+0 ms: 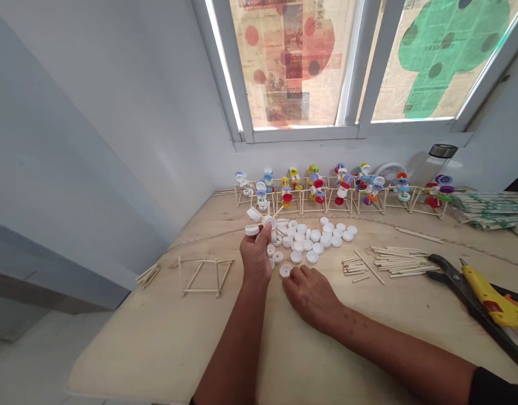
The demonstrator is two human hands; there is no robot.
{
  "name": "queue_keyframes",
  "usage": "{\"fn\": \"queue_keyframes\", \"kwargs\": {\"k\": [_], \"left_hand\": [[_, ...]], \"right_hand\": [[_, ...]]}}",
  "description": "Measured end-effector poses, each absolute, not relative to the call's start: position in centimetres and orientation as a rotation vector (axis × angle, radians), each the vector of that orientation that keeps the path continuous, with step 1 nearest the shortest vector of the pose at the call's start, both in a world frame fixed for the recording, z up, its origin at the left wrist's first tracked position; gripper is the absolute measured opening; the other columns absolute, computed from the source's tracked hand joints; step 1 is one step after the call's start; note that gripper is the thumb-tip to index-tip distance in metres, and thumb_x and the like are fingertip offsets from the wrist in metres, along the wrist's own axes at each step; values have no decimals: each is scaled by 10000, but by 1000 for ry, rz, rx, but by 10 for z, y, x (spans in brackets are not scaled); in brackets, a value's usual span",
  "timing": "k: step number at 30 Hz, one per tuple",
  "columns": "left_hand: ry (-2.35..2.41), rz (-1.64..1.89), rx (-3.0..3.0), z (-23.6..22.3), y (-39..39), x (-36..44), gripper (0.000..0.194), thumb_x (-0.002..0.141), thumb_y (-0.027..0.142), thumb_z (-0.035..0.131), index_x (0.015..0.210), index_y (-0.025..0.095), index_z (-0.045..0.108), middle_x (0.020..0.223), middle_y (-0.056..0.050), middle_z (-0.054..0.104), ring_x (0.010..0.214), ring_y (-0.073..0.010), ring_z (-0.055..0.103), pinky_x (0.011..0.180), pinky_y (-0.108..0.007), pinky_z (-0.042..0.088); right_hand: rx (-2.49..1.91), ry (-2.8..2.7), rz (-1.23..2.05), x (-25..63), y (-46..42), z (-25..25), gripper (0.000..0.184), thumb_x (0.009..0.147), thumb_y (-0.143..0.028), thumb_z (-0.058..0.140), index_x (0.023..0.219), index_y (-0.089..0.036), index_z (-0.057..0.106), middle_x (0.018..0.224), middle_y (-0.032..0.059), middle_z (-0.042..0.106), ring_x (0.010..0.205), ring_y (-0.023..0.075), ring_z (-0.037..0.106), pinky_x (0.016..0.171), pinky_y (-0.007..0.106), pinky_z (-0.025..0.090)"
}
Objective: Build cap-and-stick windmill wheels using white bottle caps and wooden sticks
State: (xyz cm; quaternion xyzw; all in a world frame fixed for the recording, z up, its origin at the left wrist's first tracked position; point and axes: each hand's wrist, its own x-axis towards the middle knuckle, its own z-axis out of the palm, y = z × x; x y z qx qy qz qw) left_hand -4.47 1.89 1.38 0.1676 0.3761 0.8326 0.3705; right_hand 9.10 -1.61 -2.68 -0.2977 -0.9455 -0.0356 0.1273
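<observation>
My left hand (255, 256) pinched a cap-wheel (269, 221). My curled right hand (312, 295) touched a cap (285, 270) inside the table's (136, 343) left edge, grip unclear.

A grey-white framed window (305, 135), covered with printed newspaper (324, 107) bearing a red spotted shape (299, 25) and a green spotted shape (465, 31), meets the smooth white wall (157, 112). Below, a round white fan (389, 169) stands near a cylindrical, dark-lidded bottle (436, 166).
</observation>
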Motion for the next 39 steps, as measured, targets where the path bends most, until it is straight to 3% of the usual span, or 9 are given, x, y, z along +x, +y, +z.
{"fn": "queue_keyframes", "kwargs": {"k": [6,16,23,29,34,39], "left_hand": [[966,2097,451,15,17,-42,296,474,219,831,685,138,640,675,16,662,634,-103,604,618,-223,446],[930,1974,503,6,19,-36,306,467,188,836,713,132,663,708,5,667,669,-110,590,597,-223,413],[935,1909,500,4,18,-32,358,468,197,838,786,143,683,802,-18,690,742,-133,614,631,-235,432],[936,1899,484,4,19,-33,304,471,196,840,714,145,665,766,-4,683,733,-120,614,629,-218,446],[939,1901,466,6,19,-34,297,480,189,835,717,145,661,790,-14,693,741,-128,626,624,-218,459],[952,1908,443,5,19,-38,316,491,195,833,750,140,661,800,-20,698,723,-131,634,612,-219,468]], "right_hand": [[-868,-2744,-45,68,-7,-23,155,856,-81,454,907,-120,595,939,139,606,842,252,521,672,368,420],[-1239,-2510,130,157,2,5,229,886,-185,473,1054,-192,630,1071,77,644,989,198,551,839,307,415],[-1638,-2312,119,206,55,6,263,866,-218,478,1048,-162,660,1039,121,672,994,281,565,848,406,391],[-1749,-2217,166,203,100,-3,336,863,-254,546,1189,-176,572,1219,132,571,1151,300,479,935,467,377],[-1720,-2181,325,201,134,-13,299,909,-313,531,1179,-185,539,1218,82,549,1016,209,578,854,427,489],[-1591,-2223,491,185,132,-26,282,909,-306,533,1161,-180,550,1190,79,565,987,200,590,829,409,504]]}}
